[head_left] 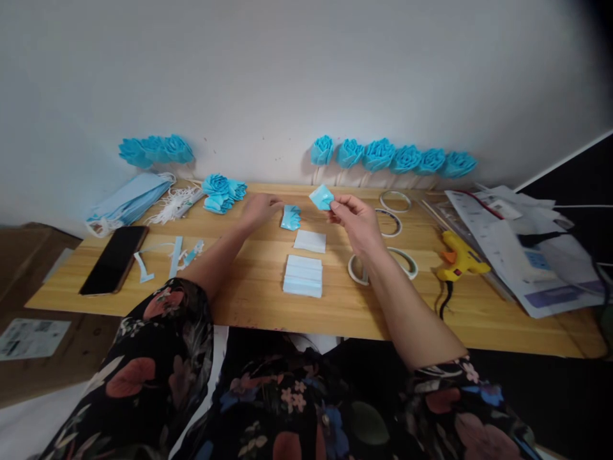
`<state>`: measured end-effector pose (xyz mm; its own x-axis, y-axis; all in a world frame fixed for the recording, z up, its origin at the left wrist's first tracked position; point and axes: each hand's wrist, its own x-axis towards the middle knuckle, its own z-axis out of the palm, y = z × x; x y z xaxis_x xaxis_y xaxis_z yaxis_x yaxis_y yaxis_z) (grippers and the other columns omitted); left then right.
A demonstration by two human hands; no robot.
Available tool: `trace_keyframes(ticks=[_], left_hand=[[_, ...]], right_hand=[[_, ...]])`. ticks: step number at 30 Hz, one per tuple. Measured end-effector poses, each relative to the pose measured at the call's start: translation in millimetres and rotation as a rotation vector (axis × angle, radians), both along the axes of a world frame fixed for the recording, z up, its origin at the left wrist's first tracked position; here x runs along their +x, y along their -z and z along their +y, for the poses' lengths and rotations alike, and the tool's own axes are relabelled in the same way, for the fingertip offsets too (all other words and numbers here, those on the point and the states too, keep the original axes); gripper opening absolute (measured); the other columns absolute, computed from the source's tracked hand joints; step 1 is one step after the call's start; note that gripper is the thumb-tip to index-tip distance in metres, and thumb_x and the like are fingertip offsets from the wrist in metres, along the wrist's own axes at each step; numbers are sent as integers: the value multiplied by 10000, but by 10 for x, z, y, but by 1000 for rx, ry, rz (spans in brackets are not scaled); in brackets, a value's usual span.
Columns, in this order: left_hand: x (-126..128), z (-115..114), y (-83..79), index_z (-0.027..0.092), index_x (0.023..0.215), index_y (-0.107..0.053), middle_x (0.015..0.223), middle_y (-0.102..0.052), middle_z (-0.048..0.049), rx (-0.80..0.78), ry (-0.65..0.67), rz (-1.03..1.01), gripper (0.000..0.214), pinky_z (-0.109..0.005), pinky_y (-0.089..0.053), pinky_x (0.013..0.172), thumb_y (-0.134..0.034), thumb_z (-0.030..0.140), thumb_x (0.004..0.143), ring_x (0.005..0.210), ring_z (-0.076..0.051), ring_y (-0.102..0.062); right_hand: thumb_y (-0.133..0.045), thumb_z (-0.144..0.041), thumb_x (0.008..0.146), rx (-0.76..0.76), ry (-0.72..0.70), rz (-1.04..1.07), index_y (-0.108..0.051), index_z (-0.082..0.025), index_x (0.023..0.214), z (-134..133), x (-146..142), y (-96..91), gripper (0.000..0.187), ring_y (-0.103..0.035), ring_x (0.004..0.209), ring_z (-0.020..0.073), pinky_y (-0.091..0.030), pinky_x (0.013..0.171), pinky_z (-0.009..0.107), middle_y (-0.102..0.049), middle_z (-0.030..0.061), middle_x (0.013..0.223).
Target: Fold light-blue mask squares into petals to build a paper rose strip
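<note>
My right hand (pixel 353 220) pinches a small folded blue fabric petal (pixel 321 197) between thumb and fingers, raised a little above the table. My left hand (pixel 261 209) hovers near a little stack of blue petals (pixel 290 218); its fingers reach out loosely and I see nothing in them. Between my forearms lie a single pale blue rectangle (pixel 310 241) and, closer to me, a pile of pale blue pleated pieces (pixel 302 276). A cluster of finished blue fabric flowers (pixel 223 193) rests just beyond my left hand.
Blue roses on sticks (pixel 378 155) lean along the wall. At left are face masks (pixel 131 198), white ear loops (pixel 175 204), a phone (pixel 115 260) and scraps (pixel 176 257). Rolls of tape (pixel 395 201), a yellow glue gun (pixel 460 257) and plastic packets (pixel 531 246) lie at right.
</note>
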<state>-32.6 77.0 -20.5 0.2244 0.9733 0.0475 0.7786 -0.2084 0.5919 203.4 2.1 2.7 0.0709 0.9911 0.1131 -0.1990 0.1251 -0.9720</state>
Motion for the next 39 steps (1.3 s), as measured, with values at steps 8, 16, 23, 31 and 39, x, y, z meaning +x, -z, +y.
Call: trace_keyframes(ticks=[8, 16, 23, 31, 39], left_hand=[[95, 23, 114, 149, 840, -762, 848, -751, -63, 23, -115, 32, 287, -268, -387, 660, -552, 344, 861, 784, -200, -622], [106, -4, 105, 141, 832, -723, 807, -712, -37, 26, -82, -128, 255, -254, -409, 679, -526, 303, 844, 764, -172, -595], [162, 113, 155, 169, 815, -732, 946, -740, -84, 102, 29, 43, 335, -283, -401, 750, -468, 340, 929, 885, -209, -623], [191, 76, 98, 155, 739, -684, 796, -689, -44, 46, -10, -90, 228, -277, -367, 691, -559, 300, 864, 770, -175, -582], [262, -273, -242, 147, 725, -626, 655, -632, -10, -188, 133, -600, 237, -263, -455, 679, -604, 341, 859, 626, -124, -574]], right_hand=[[-883, -480, 587, -36, -31, 34, -697, -222, 771, 18, 24, 29, 368, -615, 671, 108, -531, 639, 250, -677, -21, 728], [-906, -459, 548, -87, -86, 130, -700, -232, 758, 57, 44, 99, 372, -634, 772, 123, -555, 701, 258, -676, -24, 801], [-906, -451, 548, -118, -110, 171, -637, -223, 708, 45, 50, 78, 387, -629, 788, 123, -554, 695, 249, -633, -38, 745], [-895, -458, 555, -131, -98, 156, -637, -232, 719, 44, 57, 82, 380, -628, 796, 130, -544, 697, 253, -657, -34, 768], [-893, -449, 569, -72, -91, 142, -708, -247, 731, 50, 28, 111, 319, -646, 854, 135, -529, 880, 283, -710, -29, 829]])
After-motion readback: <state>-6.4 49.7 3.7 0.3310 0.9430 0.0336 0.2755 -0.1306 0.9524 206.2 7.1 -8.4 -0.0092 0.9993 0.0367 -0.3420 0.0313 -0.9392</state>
